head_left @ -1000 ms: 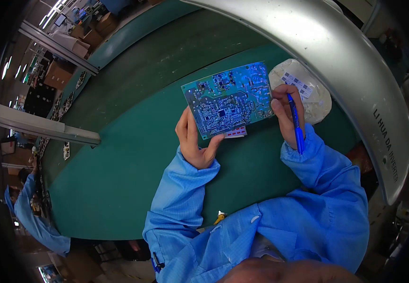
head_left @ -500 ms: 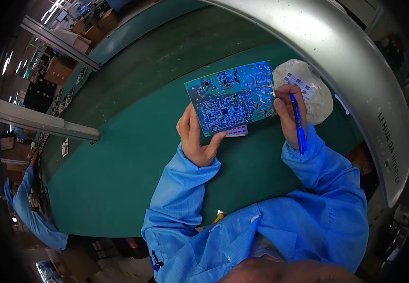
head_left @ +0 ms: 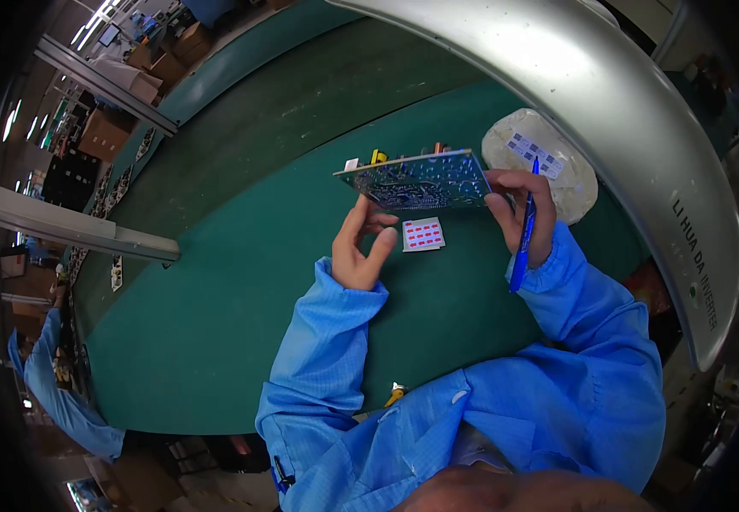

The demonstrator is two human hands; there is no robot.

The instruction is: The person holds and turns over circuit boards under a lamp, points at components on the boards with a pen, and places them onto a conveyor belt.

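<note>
A circuit board point(head_left: 420, 186) is tilted steeply above the table, its solder side facing me and several components poking up past its far edge. My right hand point(head_left: 530, 209) pinches the board's right edge. A blue pen point(head_left: 526, 230) is also tucked in that hand, pointing up and down across the fingers. At the board's lower left corner is my left hand point(head_left: 359, 252), its thumb spread away from the board and its fingertips at or behind the edge; their exact contact is partly hidden. Below the board lies a small white label sheet point(head_left: 423, 235) with red arrow marks.
A whitish round bundle point(head_left: 495, 141) with a coded label sheet lies at the right. A silver lamp arm point(head_left: 642, 119) curves over that side. Yellow-handled keys point(head_left: 396, 394) lie by the near table edge. Another person's blue sleeve point(head_left: 54, 384) shows far left, beside a line of boards.
The board has tipped from facing me to nearly edge-on, uncovering the label sheet. My left thumb has come off the board's front. The pen has swung with the right hand.
</note>
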